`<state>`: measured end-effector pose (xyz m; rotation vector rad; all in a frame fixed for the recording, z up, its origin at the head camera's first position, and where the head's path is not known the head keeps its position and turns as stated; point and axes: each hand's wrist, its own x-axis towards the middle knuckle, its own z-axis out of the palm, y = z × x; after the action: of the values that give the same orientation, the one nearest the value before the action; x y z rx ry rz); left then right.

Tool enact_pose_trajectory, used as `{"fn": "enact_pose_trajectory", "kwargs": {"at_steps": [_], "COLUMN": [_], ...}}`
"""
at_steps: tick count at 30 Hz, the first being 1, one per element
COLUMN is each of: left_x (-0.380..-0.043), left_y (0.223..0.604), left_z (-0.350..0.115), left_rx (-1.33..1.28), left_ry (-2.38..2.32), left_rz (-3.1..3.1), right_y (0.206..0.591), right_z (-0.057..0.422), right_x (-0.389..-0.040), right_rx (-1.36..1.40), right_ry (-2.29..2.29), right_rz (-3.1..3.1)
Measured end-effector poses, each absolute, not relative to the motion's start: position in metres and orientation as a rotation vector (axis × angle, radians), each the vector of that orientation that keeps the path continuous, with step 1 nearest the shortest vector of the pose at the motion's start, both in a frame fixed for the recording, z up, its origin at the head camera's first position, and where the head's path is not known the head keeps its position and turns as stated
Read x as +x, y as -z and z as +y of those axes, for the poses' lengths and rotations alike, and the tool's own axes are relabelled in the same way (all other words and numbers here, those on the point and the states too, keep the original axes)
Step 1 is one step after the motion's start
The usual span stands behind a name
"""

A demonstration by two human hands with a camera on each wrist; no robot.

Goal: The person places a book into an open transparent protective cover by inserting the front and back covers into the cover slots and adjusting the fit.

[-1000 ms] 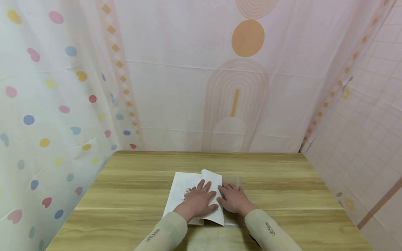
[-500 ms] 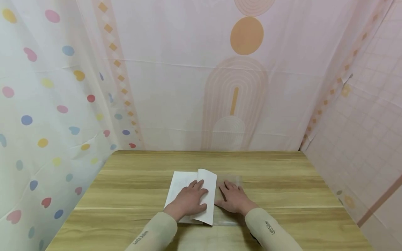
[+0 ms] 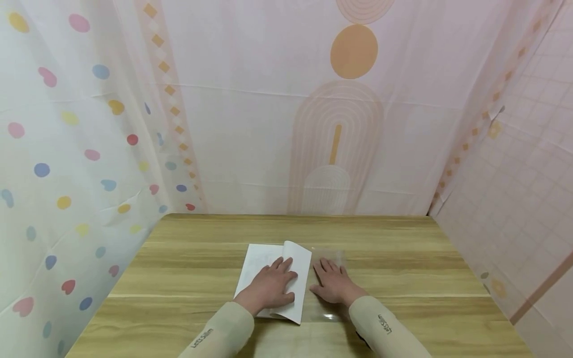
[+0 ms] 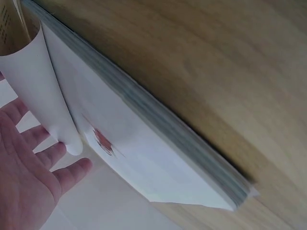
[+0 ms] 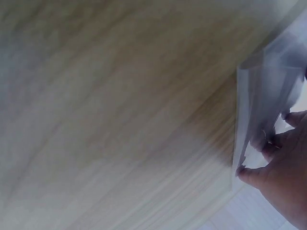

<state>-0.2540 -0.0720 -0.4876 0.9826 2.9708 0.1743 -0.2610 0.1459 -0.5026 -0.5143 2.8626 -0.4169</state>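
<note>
The left hand [image 3: 270, 286] rests palm down, fingers spread and extended, upon the curved-over white leaf of a thick white paper booklet [image 3: 256, 256]; it grips nothing. The right hand [image 3: 332, 282] lies low on a clear, glossy plastic sheet [image 3: 319, 312], its fingers extended and directed away from the person; it likewise grips nothing. The two hands are near each other and do not touch.

The booklet is located beneath the left hand and extends to that hand's left. Its free leaf curves toward the right, its edge lying just beside the right thumb; whether the two make contact cannot be told. The left wrist view shows the leaf rolled clear of the page below it, the fingers at the fold, a small reddish-brown printed figure [image 4: 102, 141] on that page, and a greyish block of page edges. The plastic sheet emerges at the booklet's right side and runs under the right hand; the right wrist view shows it creased near the fingers.

Both forearms wear pale beige sleeves [image 3: 224, 330] with dark lettering. Everything lies on a wood-grain tabletop [image 3: 179, 278]. Beyond stands a pale pink curtain [image 3: 246, 129] with orange and arched motifs; at left, a white curtain [image 3: 76, 129] bears coloured dots and hearts.
</note>
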Motion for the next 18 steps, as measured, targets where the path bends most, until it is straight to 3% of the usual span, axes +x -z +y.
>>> {"fn": "enact_pose_trajectory", "kwargs": {"at_steps": [18], "left_x": [-0.2561], "left_y": [0.4868], "left_z": [-0.0719], "left_rx": [0.965], "left_ry": [-0.203], "left_rz": [2.948], "right_y": [0.5007], "right_z": [0.1446], "right_x": [-0.258], "right_rx": [-0.413], "right_ry": [0.681], "right_rz": [2.82]}}
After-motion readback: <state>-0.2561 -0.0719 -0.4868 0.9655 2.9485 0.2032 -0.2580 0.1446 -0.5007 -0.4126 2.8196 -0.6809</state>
